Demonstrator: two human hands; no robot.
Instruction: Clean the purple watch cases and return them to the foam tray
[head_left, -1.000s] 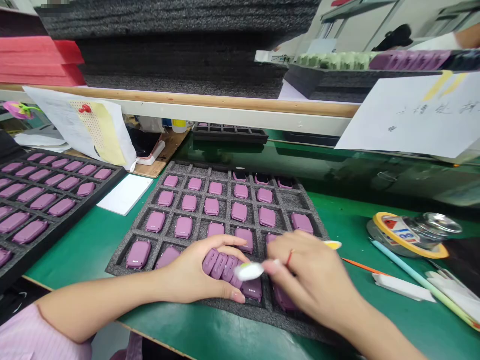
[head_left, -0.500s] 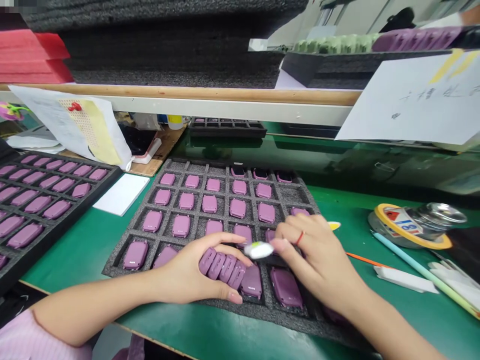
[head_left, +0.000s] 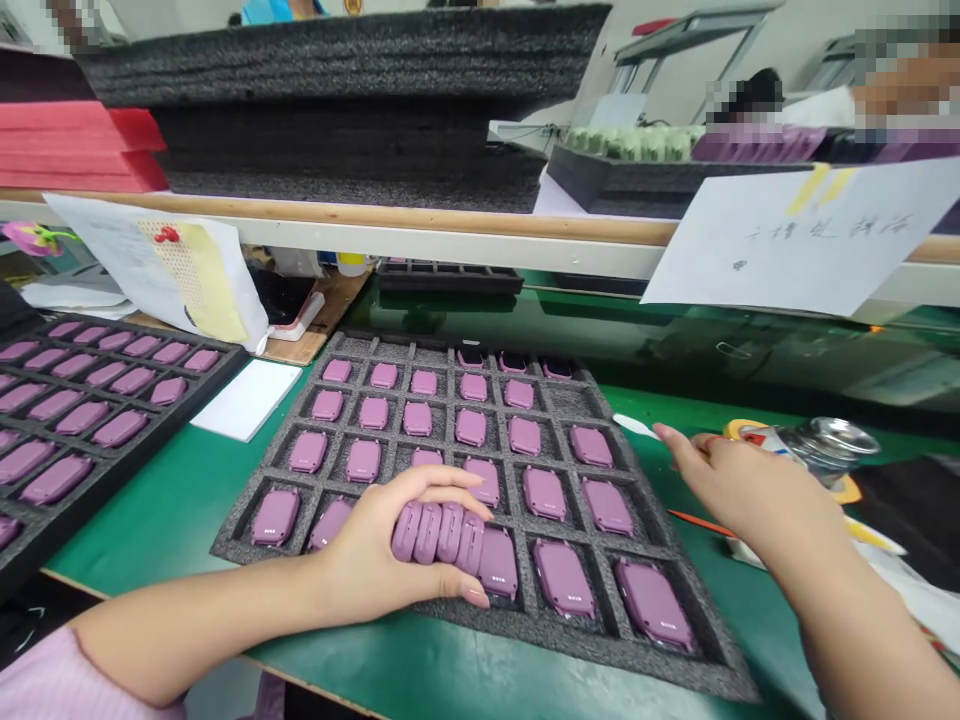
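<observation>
My left hand (head_left: 405,545) is curled around a short row of purple smartwatch bodies (head_left: 439,533), standing on edge side by side. It rests over the front of a black foam tray (head_left: 480,622), whose cells hold more purple watch bodies (head_left: 566,578). Beyond the tray's right edge, my right hand (head_left: 757,490) pinches a slim white tool (head_left: 636,425) that points left. Much of the tool is covered by the fingers, so its kind is unclear. Several watches at the back (head_left: 514,362) show black screens; the others lie with purple backs up.
Another filled foam tray (head_left: 82,420) lies left, beside a white paper pad (head_left: 247,400). A glass bottle with a metal top (head_left: 840,440) and an orange stick (head_left: 701,523) are near my right hand. Overhead, a shelf (head_left: 450,230) carries foam stacks and a hanging paper sheet (head_left: 795,240).
My right hand has moved from above the tray to its right side with the white tool, uncovering the right-hand watches. My left hand keeps its watch bodies. The view has shifted slightly.
</observation>
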